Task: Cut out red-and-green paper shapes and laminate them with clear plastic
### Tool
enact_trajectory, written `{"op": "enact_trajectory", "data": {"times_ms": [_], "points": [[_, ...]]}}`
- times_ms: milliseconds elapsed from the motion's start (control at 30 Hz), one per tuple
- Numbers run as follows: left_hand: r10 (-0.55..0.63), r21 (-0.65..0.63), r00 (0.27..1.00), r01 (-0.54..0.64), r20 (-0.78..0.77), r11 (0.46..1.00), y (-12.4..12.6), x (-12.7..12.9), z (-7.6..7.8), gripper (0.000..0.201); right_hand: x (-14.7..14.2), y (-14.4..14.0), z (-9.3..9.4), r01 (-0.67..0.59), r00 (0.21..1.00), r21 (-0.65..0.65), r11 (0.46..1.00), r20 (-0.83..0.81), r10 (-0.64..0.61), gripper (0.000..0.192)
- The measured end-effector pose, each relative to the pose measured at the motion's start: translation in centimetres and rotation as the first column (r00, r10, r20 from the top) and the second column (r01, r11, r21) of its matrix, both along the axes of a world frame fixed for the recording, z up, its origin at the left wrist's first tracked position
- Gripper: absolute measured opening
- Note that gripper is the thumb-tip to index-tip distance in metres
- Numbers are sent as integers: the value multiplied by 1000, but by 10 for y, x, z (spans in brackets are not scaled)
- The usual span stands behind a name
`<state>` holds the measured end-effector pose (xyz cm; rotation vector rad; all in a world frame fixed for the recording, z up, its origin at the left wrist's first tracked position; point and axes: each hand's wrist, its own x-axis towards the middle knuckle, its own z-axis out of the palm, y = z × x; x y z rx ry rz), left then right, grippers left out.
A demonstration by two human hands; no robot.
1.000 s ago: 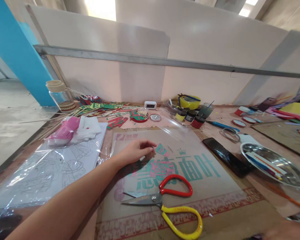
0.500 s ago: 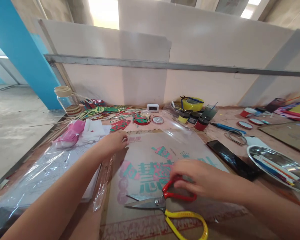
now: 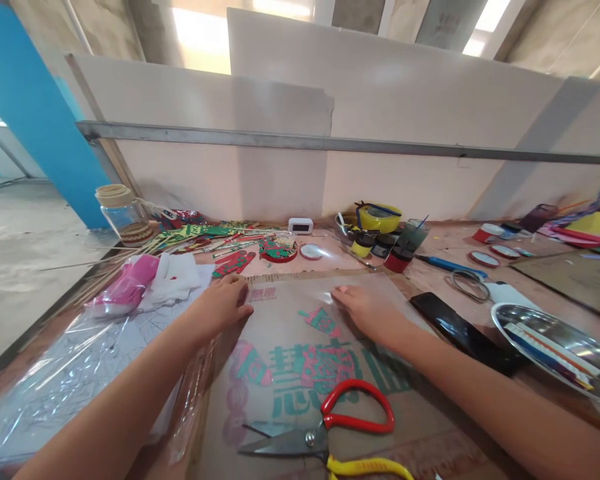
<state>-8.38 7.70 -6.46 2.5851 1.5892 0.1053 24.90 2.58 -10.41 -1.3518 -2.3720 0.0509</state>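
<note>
Both hands flat on clear plastic sheet (image 3: 300,313) over printed brown cardboard (image 3: 280,347) at table's middle. Left hand (image 3: 223,303) presses far-left corner, right hand (image 3: 365,308) far edge; fingers spread, gripping nothing. Step apparently smoothing sheet; next calls for even pressure. Red-and-yellow scissors (image 3: 340,427) lie near front edge. Steel tray (image 3: 555,347) at right holds sticks; glass jar (image 3: 115,210) far left, contents unclear.

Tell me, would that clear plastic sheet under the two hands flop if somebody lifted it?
Probably yes. The clear plastic sheet looks thin, and the cardboard's print shows through, so it would likely bend and droop. Its shiny surface suggests it slides easily, which may be why the left hand and right hand lie flat on it. It looks very light.
</note>
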Motion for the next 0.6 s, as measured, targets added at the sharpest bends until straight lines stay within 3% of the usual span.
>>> {"op": "enact_trajectory", "data": {"times_ms": [100,233,467,600], "points": [[2,-8,1000,-2,-16,1000,2,0,-2,30,-9,-27,-3,-73,988,12,997,135,71,50],[2,-25,999,-3,-51,1000,0,4,0,27,-18,-46,3,-156,905,74,985,411,112,53],[146,-60,984,-152,-98,987,-5,-4,12,55,-21,-29,0,-17,921,86,996,390,-18,39],[144,-106,984,-155,-101,982,0,-9,14,54,-23,-22,2,78,924,96,992,368,-108,68]]}}
